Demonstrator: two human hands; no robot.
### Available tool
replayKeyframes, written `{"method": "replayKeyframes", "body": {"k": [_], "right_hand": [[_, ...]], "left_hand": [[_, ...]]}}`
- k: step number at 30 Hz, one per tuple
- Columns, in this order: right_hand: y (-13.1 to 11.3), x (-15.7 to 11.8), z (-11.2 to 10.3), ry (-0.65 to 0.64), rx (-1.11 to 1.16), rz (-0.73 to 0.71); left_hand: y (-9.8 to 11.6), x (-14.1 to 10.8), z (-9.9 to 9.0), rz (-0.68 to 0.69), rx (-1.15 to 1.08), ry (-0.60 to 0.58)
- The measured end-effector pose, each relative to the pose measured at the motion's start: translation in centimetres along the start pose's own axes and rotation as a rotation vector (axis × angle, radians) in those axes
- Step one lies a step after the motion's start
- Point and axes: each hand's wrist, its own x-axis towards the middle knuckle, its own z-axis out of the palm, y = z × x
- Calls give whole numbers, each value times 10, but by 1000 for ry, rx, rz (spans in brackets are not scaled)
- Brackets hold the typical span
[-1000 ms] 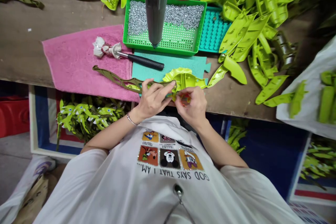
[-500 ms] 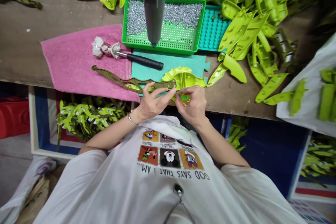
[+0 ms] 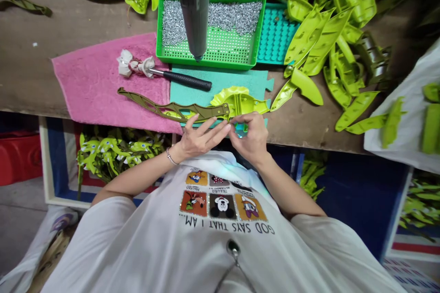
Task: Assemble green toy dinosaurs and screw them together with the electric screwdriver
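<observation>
Seeing a lime plastic shell point(image 3: 238, 102) plus olive strip point(image 3: 165, 109) across teal foam mat point(image 3: 227, 78) and pink towel point(image 3: 92, 82). Looks light, stiff, kinda slick; probably best held mid-body. Grip: spread on left hand point(image 3: 198, 138), bunched up on right hand point(image 3: 252, 136), can't tell if pinching.

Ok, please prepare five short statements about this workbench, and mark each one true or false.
1. Small metal pieces lie in the green tray. True.
2. The black-handled tool lies inside the green tray. False: it lies across the pink cloth and the turquoise mat.
3. The olive strip lies partly over the pink cloth. True.
4. The left hand rests on the black-handled tool. False: it is close by the olive strip.
5. The right hand is at the yellow-green part. True.
</observation>
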Motion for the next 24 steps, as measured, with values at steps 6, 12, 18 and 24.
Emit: {"method": "replayKeyframes", "body": {"k": [6, 12, 18, 24], "right_hand": [[-5, -3, -21, -36, 87, 36], [-11, -23, -31, -57, 125, 37], [-10, -21, -22, -21, 83, -4], [-9, -19, -21, -35, 48, 33]], "left_hand": [[-1, -6, 9, -171, -183, -142], [-5, -9, 9, -196, -194, -215], [-1, 4, 6, -171, -217, -254], [-5, 5, 4, -144, -278, -271]]}}
